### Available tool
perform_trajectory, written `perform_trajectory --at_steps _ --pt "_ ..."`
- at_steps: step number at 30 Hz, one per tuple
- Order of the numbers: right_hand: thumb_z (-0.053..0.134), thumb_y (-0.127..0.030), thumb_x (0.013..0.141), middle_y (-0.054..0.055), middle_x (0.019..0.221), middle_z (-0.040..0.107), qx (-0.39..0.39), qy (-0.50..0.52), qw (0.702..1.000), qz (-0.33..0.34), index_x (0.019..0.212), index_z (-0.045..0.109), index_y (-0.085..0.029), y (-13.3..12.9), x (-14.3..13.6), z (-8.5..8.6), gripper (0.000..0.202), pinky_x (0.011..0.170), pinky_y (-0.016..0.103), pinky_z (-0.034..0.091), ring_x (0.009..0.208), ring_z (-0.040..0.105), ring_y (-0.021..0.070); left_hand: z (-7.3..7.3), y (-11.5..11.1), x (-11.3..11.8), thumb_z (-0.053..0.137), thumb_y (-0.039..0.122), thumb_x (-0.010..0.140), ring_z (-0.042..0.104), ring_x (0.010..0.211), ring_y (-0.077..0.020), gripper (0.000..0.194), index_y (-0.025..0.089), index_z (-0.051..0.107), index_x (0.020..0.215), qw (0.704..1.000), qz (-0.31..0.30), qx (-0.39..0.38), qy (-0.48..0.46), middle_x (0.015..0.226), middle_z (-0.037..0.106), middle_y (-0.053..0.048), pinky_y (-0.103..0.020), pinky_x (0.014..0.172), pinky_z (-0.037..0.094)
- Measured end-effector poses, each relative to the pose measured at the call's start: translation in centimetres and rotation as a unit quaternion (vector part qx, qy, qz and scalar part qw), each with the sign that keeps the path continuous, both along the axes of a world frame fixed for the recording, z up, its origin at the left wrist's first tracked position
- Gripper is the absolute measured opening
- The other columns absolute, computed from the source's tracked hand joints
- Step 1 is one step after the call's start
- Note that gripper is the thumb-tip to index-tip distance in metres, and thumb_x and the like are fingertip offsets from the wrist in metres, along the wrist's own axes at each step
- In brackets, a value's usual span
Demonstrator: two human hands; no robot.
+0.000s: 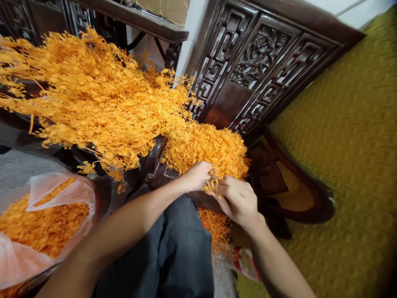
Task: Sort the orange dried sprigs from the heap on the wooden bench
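My left hand (198, 177) and my right hand (239, 200) meet just above my knees, fingers closed on a small yellow-orange sprig (212, 185). It looks like moulded plastic, and the fingers hide part of it. Right behind the hands lies a dense heap of small orange pieces (211, 145) on a dark wooden seat. A large pile of long, branching orange sprigs (102, 95) spreads across the left and reaches over to that heap.
A clear plastic bag (89, 194) full of orange pieces stands on the floor at lower left. More orange strands (215, 227) lie below my right hand, near a red-and-white container (246, 263). Carved dark wooden furniture (229, 99) rises behind, beside a yellow-green textured surface (347, 145).
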State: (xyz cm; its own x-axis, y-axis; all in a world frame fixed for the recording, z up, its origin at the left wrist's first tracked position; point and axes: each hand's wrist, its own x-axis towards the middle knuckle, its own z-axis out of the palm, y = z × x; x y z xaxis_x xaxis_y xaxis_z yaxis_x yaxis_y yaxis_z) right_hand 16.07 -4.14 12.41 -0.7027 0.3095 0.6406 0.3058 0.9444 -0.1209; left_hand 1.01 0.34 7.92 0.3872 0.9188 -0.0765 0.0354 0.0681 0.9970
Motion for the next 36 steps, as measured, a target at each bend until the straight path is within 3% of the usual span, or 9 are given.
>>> perform_trajectory --at_steps 4,7,12,16,20,26,29,33,36 --pt "0.062 -0.018 0.097 0.003 0.073 0.063 0.013 0.048 0.997 0.058 0.107 0.064 -0.016 -3.9 0.0 1.5 0.011 0.057 0.031 0.045 0.062 0.055 0.0144 -0.6 1.4 -0.7 0.067 0.025 0.083 0.044 0.046 -0.0081 0.022 0.015 0.057 0.067 0.989 0.095 -0.053 0.105 0.054 0.053 0.004 -0.022 0.049 0.033" --pt "0.049 -0.018 0.102 0.01 0.094 0.069 -0.02 0.024 0.999 0.033 0.111 0.065 -0.014 -5.5 0.5 3.3 0.019 0.071 0.035 0.054 0.083 0.066 0.0193 -1.1 2.0 -1.2 0.068 0.027 0.082 0.048 0.051 -0.0098 0.017 0.015 0.06 0.073 0.974 0.139 0.013 0.179 0.059 0.055 0.002 -0.023 0.051 0.034" --pt "0.056 -0.008 0.095 0.009 0.094 0.062 0.013 -0.055 0.992 -0.114 0.143 0.053 -0.014 -3.1 0.9 3.4 0.048 0.063 0.029 0.047 0.079 0.061 0.0176 -0.8 0.7 -1.5 0.066 0.017 0.076 0.056 0.066 -0.0161 0.005 0.013 0.065 0.079 0.928 0.069 0.185 0.317 0.07 0.059 -0.003 -0.027 0.057 0.036" --pt "0.067 -0.028 0.095 0.005 0.082 0.055 0.117 -0.163 0.962 -0.182 0.131 0.062 -0.014 -1.6 0.3 2.5 0.039 0.055 0.028 0.035 0.065 0.048 0.015 0.6 -0.8 -1.2 0.058 0.02 0.082 0.053 0.06 -0.0169 0.011 0.013 0.067 0.083 0.913 0.049 0.172 0.366 0.066 0.058 -0.004 -0.028 0.055 0.033" --pt "0.063 -0.017 0.096 0.001 0.072 0.05 0.161 -0.164 0.962 -0.146 0.101 0.068 -0.015 -2.2 -0.2 2.3 0.008 0.056 0.029 0.03 0.062 0.041 0.0137 1.4 -1.1 -1.5 0.056 0.016 0.082 0.054 0.06 -0.0168 0.013 0.013 0.067 0.086 0.894 0.049 0.194 0.4 0.069 0.061 -0.006 -0.029 0.056 0.031" --pt "0.06 -0.024 0.099 0.006 0.084 0.057 0.171 -0.217 0.938 -0.21 0.128 0.065 -0.016 -0.8 0.3 2.6 0.031 0.058 0.03 0.032 0.069 0.046 0.0171 1.7 -1.2 -1.9 0.051 0.016 0.086 0.057 0.062 -0.017 0.019 0.014 0.069 0.092 0.891 0.071 0.194 0.404 0.073 0.065 -0.009 -0.029 0.056 0.033" --pt "0.055 -0.018 0.1 0.006 0.079 0.057 0.187 -0.193 0.952 -0.145 0.104 0.073 -0.018 -0.5 0.1 2.5 0.018 0.056 0.03 0.031 0.066 0.044 0.0163 1.5 -1.1 -1.6 0.053 0.012 0.082 0.062 0.068 -0.0205 0.02 0.012 0.071 0.091 0.886 0.056 0.219 0.404 0.076 0.067 -0.012 -0.03 0.058 0.036" --pt "0.07 -0.012 0.09 -0.002 0.064 0.054 0.17 -0.068 0.983 0.012 0.084 0.07 -0.019 -5.1 -1.2 2.1 0.009 0.052 0.031 0.026 0.056 0.038 0.0111 0.9 0.3 -2.0 0.05 0.004 0.082 0.065 0.075 -0.0225 0.025 0.01 0.071 0.094 0.888 0.077 0.205 0.405 0.082 0.07 -0.015 -0.031 0.063 0.041" --pt "0.073 -0.013 0.086 -0.003 0.063 0.054 0.094 0.071 0.993 -0.03 0.086 0.071 -0.02 -8.3 -1.0 1.8 0.007 0.051 0.031 0.029 0.053 0.036 0.0098 0.3 1.4 -2.4 0.059 0.012 0.086 0.063 0.071 -0.0182 0.009 0.01 0.068 0.088 0.929 0.114 0.146 0.32 0.081 0.069 -0.012 -0.028 0.063 0.043"
